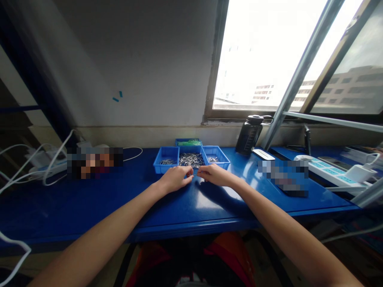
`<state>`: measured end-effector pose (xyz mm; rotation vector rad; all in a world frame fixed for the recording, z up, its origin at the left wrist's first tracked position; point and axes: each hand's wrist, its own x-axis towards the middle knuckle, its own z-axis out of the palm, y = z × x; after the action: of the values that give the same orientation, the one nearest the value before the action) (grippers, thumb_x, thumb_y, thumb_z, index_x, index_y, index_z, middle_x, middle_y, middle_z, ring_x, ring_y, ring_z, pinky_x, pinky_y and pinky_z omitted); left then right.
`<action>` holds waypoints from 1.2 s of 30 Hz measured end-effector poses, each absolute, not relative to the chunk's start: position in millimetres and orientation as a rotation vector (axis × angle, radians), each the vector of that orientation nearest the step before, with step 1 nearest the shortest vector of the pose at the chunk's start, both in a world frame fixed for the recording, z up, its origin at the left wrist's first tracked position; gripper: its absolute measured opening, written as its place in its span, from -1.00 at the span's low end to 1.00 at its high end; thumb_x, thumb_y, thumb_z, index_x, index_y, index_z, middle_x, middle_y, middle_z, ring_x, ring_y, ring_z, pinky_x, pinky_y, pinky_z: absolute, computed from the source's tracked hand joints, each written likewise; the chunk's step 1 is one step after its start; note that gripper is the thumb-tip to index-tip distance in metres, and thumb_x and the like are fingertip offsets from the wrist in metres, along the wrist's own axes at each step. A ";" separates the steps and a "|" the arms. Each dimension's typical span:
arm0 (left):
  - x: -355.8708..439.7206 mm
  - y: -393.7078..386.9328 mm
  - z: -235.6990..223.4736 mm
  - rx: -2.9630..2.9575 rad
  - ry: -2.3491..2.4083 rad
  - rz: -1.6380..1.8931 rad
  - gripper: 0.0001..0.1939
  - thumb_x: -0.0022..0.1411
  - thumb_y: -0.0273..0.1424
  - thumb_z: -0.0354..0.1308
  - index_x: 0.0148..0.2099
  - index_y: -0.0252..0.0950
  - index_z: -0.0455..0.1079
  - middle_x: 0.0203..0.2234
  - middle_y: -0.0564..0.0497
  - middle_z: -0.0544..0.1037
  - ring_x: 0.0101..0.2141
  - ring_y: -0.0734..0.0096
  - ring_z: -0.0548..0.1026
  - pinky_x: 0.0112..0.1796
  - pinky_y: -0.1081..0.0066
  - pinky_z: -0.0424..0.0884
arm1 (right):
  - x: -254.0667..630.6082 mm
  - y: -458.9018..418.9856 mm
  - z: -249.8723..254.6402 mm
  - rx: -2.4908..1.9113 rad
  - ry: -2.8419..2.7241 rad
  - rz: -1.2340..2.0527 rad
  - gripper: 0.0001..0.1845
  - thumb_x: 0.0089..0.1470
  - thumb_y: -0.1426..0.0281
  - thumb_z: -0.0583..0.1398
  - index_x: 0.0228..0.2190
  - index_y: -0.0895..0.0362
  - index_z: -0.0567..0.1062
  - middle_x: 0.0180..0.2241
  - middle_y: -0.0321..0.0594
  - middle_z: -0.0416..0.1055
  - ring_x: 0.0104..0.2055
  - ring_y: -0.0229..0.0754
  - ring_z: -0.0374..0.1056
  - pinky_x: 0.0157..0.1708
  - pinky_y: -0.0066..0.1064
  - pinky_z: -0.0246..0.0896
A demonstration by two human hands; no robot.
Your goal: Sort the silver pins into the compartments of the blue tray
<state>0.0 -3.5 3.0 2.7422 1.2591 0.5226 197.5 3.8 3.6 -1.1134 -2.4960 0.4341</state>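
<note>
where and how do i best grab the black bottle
Probably around the middle of the bottle, coming from its left: the body is broad and roughly cylindrical, and that side looks freer, while the lid loop sticks out right, towards the metal post.

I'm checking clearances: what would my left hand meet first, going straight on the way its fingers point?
Beyond the thin piece at its fingertips, your left hand would likely meet your right hand; depth is unclear.
</note>
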 end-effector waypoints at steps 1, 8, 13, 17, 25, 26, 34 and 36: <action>-0.3 -3.2 2.8 2.737 1.274 0.519 -0.78 0.17 -0.25 -0.08 -0.23 -0.22 0.31 -0.39 0.05 0.50 -0.40 0.37 0.45 -0.42 0.48 0.26 | 197.8 3.9 3.7 -1.113 -2.499 0.430 -0.74 0.08 0.32 0.02 -0.38 0.18 0.45 -0.63 -0.30 0.34 -0.60 -0.36 0.18 -0.54 -0.55 0.01; -3.1 -1.2 1.6 2.747 1.366 0.454 -0.71 0.18 -0.20 -0.11 -0.28 -0.23 0.35 -0.44 0.01 0.50 -0.40 0.31 0.45 -0.41 0.45 0.25 | 201.5 6.3 4.0 -1.142 -2.478 0.363 -0.75 0.08 0.31 0.02 -0.39 0.17 0.44 -0.60 -0.28 0.37 -0.56 -0.34 0.21 -0.52 -0.53 0.01; -3.0 -1.4 0.8 2.733 1.387 0.452 -0.74 0.17 -0.22 -0.09 -0.26 -0.24 0.33 -0.46 0.01 0.48 -0.44 0.35 0.43 -0.44 0.46 0.24 | 201.6 6.9 3.8 -1.150 -2.476 0.312 -0.76 0.07 0.32 0.04 -0.39 0.17 0.45 -0.59 -0.28 0.36 -0.56 -0.34 0.19 -0.53 -0.53 -0.02; -1.4 -3.3 2.9 2.735 1.326 0.557 -0.79 0.17 -0.26 -0.09 -0.26 -0.25 0.30 -0.47 0.04 0.46 -0.45 0.40 0.42 -0.46 0.49 0.22 | 200.6 7.1 1.8 -1.164 -2.499 0.314 -0.77 0.05 0.34 0.05 -0.38 0.17 0.46 -0.59 -0.28 0.35 -0.57 -0.35 0.18 -0.54 -0.53 -0.04; 3.0 -9.8 7.1 2.761 1.080 0.688 -0.83 0.17 -0.33 -0.05 -0.22 -0.25 0.30 -0.46 0.09 0.45 -0.46 0.51 0.40 -0.44 0.53 0.23 | 197.7 6.2 -2.4 -1.097 -2.572 0.343 -0.79 0.06 0.35 0.04 -0.36 0.16 0.45 -0.61 -0.31 0.35 -0.59 -0.37 0.16 -0.55 -0.54 -0.06; 3.0 -9.6 6.5 2.761 1.062 0.697 -0.83 0.17 -0.34 -0.04 -0.21 -0.24 0.30 -0.46 0.09 0.45 -0.45 0.51 0.40 -0.43 0.53 0.24 | 197.6 6.0 -2.2 -1.095 -2.571 0.351 -0.78 0.06 0.35 0.04 -0.36 0.17 0.44 -0.60 -0.30 0.35 -0.59 -0.37 0.16 -0.55 -0.54 -0.05; 3.2 -6.6 3.3 2.814 0.999 0.732 -0.77 0.18 -0.39 -0.05 -0.11 -0.23 0.31 -0.39 0.08 0.47 -0.41 0.51 0.41 -0.38 0.53 0.27 | 197.0 3.5 1.1 -1.142 -2.542 0.439 -0.74 0.09 0.33 0.01 -0.33 0.19 0.44 -0.59 -0.28 0.37 -0.57 -0.34 0.20 -0.52 -0.52 0.02; 3.2 -7.0 3.6 2.822 0.993 0.731 -0.75 0.18 -0.39 -0.05 -0.10 -0.22 0.31 -0.38 0.07 0.47 -0.40 0.50 0.42 -0.38 0.53 0.27 | 196.7 2.5 2.2 -1.156 -2.534 0.462 -0.73 0.09 0.32 0.01 -0.32 0.19 0.44 -0.58 -0.26 0.38 -0.57 -0.33 0.21 -0.52 -0.51 0.03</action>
<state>3.2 -7.0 3.6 2.8224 0.9935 0.7314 196.7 2.5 2.2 -1.1557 -2.5335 0.4622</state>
